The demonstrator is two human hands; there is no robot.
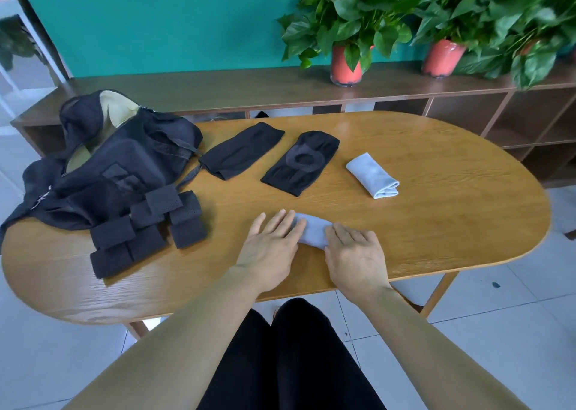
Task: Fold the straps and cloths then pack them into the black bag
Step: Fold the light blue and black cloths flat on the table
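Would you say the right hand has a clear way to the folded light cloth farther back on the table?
Probably yes: only bare table lies between the right hand and the folded light cloth, and the black knee sleeve sits off to its left.

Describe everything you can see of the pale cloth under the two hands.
The pale grey-blue cloth looks like soft fabric, folded into a short band. It lies on the wooden table near the front edge. The left hand lies flat on its left end; the right hand rests on its right end. Only its middle shows.
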